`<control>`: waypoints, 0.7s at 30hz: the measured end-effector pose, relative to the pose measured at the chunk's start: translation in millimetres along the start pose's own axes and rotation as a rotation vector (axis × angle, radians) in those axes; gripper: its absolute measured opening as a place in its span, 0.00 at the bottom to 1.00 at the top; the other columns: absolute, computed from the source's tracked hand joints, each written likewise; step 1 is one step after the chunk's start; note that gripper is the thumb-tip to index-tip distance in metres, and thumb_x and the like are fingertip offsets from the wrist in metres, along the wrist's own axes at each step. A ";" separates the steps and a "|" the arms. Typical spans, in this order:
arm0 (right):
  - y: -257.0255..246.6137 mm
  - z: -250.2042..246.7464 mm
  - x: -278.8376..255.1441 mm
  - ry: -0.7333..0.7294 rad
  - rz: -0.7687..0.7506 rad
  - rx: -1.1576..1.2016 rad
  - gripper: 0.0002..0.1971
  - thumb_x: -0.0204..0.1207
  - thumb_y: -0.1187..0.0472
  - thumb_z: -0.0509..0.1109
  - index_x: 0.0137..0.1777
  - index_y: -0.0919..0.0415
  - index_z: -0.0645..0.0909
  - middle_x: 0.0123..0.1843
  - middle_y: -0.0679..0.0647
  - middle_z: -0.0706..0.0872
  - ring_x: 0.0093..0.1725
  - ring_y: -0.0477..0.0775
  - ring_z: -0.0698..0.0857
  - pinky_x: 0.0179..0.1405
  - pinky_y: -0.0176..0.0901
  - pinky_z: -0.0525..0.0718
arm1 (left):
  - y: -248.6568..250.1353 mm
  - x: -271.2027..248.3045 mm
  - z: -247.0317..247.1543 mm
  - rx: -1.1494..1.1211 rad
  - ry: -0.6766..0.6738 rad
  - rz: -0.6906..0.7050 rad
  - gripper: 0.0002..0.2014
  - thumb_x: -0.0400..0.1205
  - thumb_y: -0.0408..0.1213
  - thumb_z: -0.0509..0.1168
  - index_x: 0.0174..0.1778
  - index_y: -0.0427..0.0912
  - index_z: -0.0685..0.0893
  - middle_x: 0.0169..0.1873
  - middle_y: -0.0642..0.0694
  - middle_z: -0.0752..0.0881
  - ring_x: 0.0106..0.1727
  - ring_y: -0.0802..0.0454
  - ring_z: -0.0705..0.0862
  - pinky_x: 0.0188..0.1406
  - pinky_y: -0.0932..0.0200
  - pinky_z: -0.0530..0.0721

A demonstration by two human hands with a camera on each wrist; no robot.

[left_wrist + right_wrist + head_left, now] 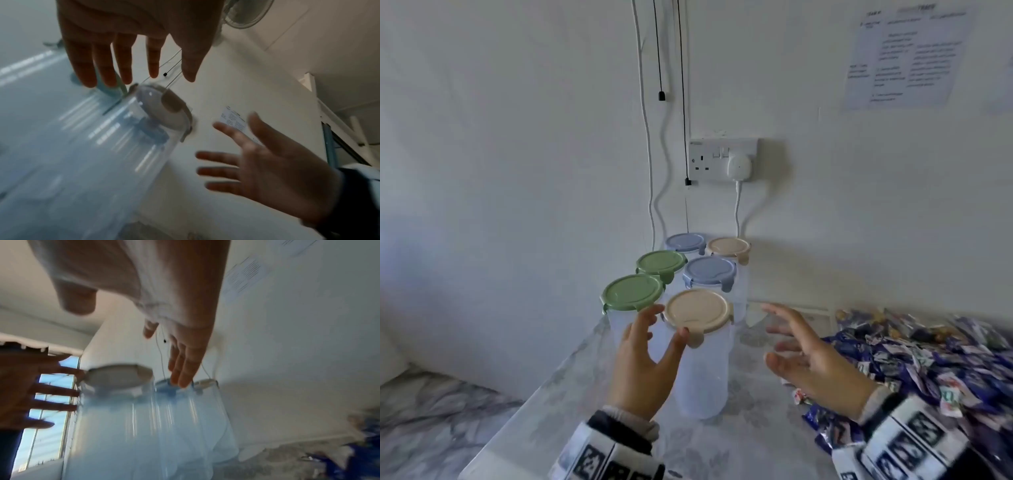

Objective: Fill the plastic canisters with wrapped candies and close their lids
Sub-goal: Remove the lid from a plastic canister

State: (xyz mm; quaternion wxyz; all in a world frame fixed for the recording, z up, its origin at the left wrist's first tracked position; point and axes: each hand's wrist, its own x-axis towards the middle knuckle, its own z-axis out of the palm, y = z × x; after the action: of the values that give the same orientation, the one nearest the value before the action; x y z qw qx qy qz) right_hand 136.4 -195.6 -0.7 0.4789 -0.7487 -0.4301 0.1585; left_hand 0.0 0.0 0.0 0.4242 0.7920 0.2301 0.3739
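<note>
I see both hands spread, holding nothing: left hand [643,359] touching the nearest beige-lidded canister [700,356], right hand [811,359] just beside it.

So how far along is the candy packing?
Barely begun. All six tubs look empty with lids on. The left hand touches the near beige-lidded tub and the right hand reaches toward it, both open. The candies remain piled on the table.
</note>
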 end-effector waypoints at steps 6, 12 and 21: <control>-6.9 53.0 58.7 0.074 -0.076 0.135 0.29 0.66 0.25 0.61 0.67 0.26 0.61 0.70 0.32 0.70 0.71 0.45 0.73 0.71 0.41 0.73 | -1.0 -0.5 27.6 -0.010 -0.117 -0.067 0.30 0.79 0.50 0.63 0.77 0.55 0.63 0.69 0.49 0.72 0.71 0.49 0.72 0.68 0.49 0.75; 1.3 69.9 63.1 0.198 -0.074 0.179 0.26 0.66 0.37 0.65 0.67 0.33 0.70 0.71 0.38 0.74 0.69 0.51 0.75 0.63 0.37 0.76 | -10.6 0.7 26.3 -0.108 -0.063 -0.042 0.24 0.75 0.48 0.68 0.68 0.59 0.71 0.56 0.56 0.77 0.55 0.56 0.77 0.56 0.51 0.83; -11.5 35.5 16.6 0.246 -0.139 0.306 0.23 0.63 0.39 0.67 0.60 0.43 0.79 0.55 0.28 0.81 0.54 0.33 0.82 0.48 0.33 0.83 | 5.7 -0.9 7.4 -0.365 -0.145 -0.084 0.15 0.73 0.57 0.65 0.53 0.58 0.82 0.40 0.46 0.86 0.35 0.54 0.85 0.31 0.59 0.84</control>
State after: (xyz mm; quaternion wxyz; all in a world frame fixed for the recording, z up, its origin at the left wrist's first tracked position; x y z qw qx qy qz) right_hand 117.3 -159.7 -5.3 0.6457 -0.6495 -0.3898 0.0962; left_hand 5.5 -7.4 1.8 0.5915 0.7165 0.1602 0.3333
